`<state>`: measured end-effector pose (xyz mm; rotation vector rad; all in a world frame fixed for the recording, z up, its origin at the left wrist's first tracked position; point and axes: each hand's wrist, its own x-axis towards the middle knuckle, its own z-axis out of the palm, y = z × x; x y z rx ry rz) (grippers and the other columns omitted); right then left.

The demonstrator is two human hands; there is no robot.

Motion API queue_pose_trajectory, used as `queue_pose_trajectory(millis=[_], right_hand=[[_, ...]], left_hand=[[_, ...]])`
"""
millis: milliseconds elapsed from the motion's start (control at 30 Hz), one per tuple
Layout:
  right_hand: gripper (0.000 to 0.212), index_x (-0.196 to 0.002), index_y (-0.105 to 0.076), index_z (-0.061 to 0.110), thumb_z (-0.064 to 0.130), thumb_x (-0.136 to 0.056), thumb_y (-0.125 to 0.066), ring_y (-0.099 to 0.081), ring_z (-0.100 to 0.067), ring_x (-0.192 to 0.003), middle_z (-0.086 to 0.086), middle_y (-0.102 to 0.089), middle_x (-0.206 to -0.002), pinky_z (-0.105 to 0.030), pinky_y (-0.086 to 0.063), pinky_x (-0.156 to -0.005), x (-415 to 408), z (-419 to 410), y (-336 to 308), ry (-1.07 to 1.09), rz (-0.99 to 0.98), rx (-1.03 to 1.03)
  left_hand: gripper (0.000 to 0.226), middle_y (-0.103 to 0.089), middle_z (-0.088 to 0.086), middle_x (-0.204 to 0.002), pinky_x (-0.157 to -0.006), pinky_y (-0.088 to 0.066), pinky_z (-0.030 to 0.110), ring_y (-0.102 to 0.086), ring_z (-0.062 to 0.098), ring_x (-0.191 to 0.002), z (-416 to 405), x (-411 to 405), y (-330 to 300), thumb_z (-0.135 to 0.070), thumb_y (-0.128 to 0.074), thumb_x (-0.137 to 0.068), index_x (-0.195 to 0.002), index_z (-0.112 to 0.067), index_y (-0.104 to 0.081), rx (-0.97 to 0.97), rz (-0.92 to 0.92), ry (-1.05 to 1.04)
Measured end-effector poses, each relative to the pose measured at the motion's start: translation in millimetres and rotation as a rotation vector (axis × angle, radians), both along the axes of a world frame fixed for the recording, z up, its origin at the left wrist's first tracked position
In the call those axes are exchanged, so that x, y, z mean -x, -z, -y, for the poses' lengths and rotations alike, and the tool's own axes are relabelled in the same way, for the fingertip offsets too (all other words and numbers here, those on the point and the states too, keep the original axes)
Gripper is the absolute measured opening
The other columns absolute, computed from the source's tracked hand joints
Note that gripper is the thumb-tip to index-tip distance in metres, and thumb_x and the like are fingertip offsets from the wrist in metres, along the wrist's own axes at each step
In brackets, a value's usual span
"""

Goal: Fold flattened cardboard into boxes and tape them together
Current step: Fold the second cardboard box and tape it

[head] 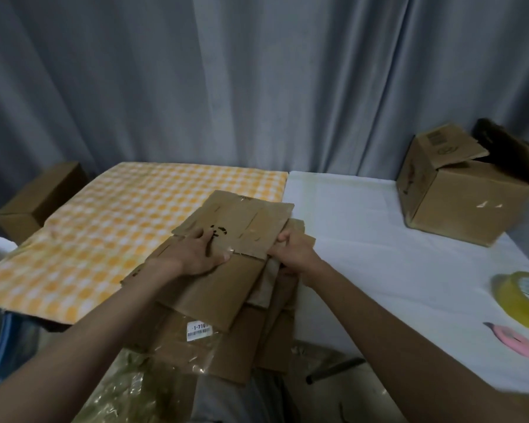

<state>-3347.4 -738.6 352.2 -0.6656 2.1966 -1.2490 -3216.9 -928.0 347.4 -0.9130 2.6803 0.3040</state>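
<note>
A stack of flattened brown cardboard pieces (214, 303) lies in front of me between the two table surfaces. On top sits a smaller flattened piece (242, 222) with slits and a black mark. My left hand (196, 254) rests on this top piece with fingers spread flat over it and the thumb at its near edge. My right hand (290, 251) grips the right edge of the top piece, fingers curled round it. A roll of yellowish tape (522, 296) lies at the right on the white cloth.
An open cardboard box (461, 193) stands at the back right on the white table (364, 239). A pink cutter (513, 343) lies near the tape. A yellow checked cloth (110, 233) covers the left surface, with a closed brown box (40, 199) beyond. Grey curtains hang behind.
</note>
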Motion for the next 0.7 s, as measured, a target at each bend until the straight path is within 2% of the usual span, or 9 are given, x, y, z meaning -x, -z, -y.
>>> queue_pose_trajectory(millis=[133, 233, 300, 333, 400, 433, 467, 600, 700], right_hand=[[0.028, -0.064, -0.054, 0.017, 0.022, -0.088, -0.068, -0.061, -0.025, -0.094, -0.007, -0.063, -0.088, -0.036, -0.050, -0.083, 5.5, 20.2, -9.3, 0.151, 0.020, 0.001], [0.023, -0.071, -0.062, 0.015, 0.025, -0.090, -0.067, -0.064, -0.018, -0.082, -0.001, -0.067, -0.080, -0.032, -0.052, -0.076, 3.6, 28.5, -15.5, 0.175, 0.153, 0.125], [0.018, -0.079, -0.063, 0.014, 0.021, -0.096, -0.060, -0.071, -0.015, -0.079, -0.004, -0.072, -0.081, -0.031, -0.056, -0.076, 2.7, 29.5, -19.3, 0.186, 0.211, 0.191], [0.015, -0.085, -0.063, 0.012, 0.018, -0.098, -0.057, -0.074, -0.017, -0.080, -0.006, -0.073, -0.082, -0.031, -0.058, -0.076, 1.8, 28.7, -21.6, 0.184, 0.266, 0.239], [0.007, -0.091, -0.058, 0.011, 0.013, -0.098, -0.056, -0.075, -0.025, -0.084, -0.010, -0.072, -0.082, -0.033, -0.059, -0.075, 1.8, 24.0, -25.1, 0.193, 0.351, 0.323], [0.005, -0.092, -0.055, 0.014, 0.012, -0.096, -0.058, -0.073, -0.027, -0.085, -0.013, -0.071, -0.084, -0.035, -0.058, -0.074, 3.3, 20.5, -27.0, 0.214, 0.343, 0.338], [0.009, -0.095, -0.054, 0.017, 0.012, -0.093, -0.061, -0.071, -0.026, -0.084, -0.015, -0.070, -0.091, -0.036, -0.059, -0.074, 5.7, 15.8, -27.8, 0.227, 0.327, 0.342], [0.010, -0.108, -0.057, 0.012, 0.017, -0.099, -0.057, -0.068, -0.017, -0.081, -0.012, -0.072, -0.101, -0.024, -0.055, -0.066, 16.5, -5.1, -30.3, 0.222, 0.339, 0.426], [0.021, -0.105, -0.061, 0.006, 0.024, -0.094, -0.060, -0.063, -0.023, -0.096, -0.012, -0.067, -0.107, -0.030, -0.052, -0.070, 33.7, -21.4, -21.8, 0.379, 0.204, 0.295]], left_hand=[[0.089, -0.001, -0.001, -0.166, -0.120, -0.015, 0.045, -0.006, 0.027, -0.152, -2.2, 11.2, -2.3, -0.078, -0.032, -0.088, -0.158, -0.030, -0.008, -0.005, -0.025, -0.011], [0.083, -0.008, -0.002, -0.165, -0.119, -0.019, 0.047, -0.011, 0.027, -0.151, -10.1, 15.2, -7.1, -0.076, -0.032, -0.089, -0.157, -0.031, -0.016, 0.021, -0.059, -0.019], [0.077, -0.026, 0.005, -0.160, -0.118, -0.024, 0.049, -0.023, 0.031, -0.146, -22.1, 20.3, -14.8, -0.073, -0.038, -0.089, -0.150, -0.026, -0.036, 0.097, -0.171, -0.006], [0.074, -0.041, 0.008, -0.149, -0.112, -0.033, 0.049, -0.036, 0.032, -0.138, -29.1, 24.5, -20.5, -0.074, -0.041, -0.087, -0.141, -0.024, -0.049, 0.122, -0.253, 0.009], [0.073, -0.063, 0.005, -0.111, -0.083, -0.050, 0.040, -0.060, 0.024, -0.103, -47.0, 34.2, -36.1, -0.084, -0.046, -0.074, -0.111, -0.023, -0.064, 0.081, -0.414, 0.045], [0.072, -0.065, 0.001, -0.096, -0.070, -0.050, 0.035, -0.062, 0.020, -0.087, -56.8, 39.1, -44.0, -0.086, -0.048, -0.068, -0.100, -0.024, -0.065, 0.068, -0.464, 0.074], [0.069, -0.065, -0.001, -0.091, -0.067, -0.050, 0.034, -0.062, 0.019, -0.081, -65.2, 44.6, -50.4, -0.084, -0.051, -0.067, -0.097, -0.024, -0.064, 0.099, -0.491, 0.117], [0.033, -0.068, 0.010, -0.103, -0.079, -0.052, 0.041, -0.063, 0.033, -0.095, -84.8, 65.7, -68.0, -0.046, -0.055, -0.093, -0.103, -0.016, -0.066, 0.311, -0.563, 0.240], [0.026, -0.064, 0.013, -0.099, -0.077, -0.050, 0.045, -0.060, 0.036, -0.089, -85.2, 74.0, -82.2, -0.026, -0.045, -0.100, -0.090, -0.010, -0.062, 0.375, -0.631, 0.277]])
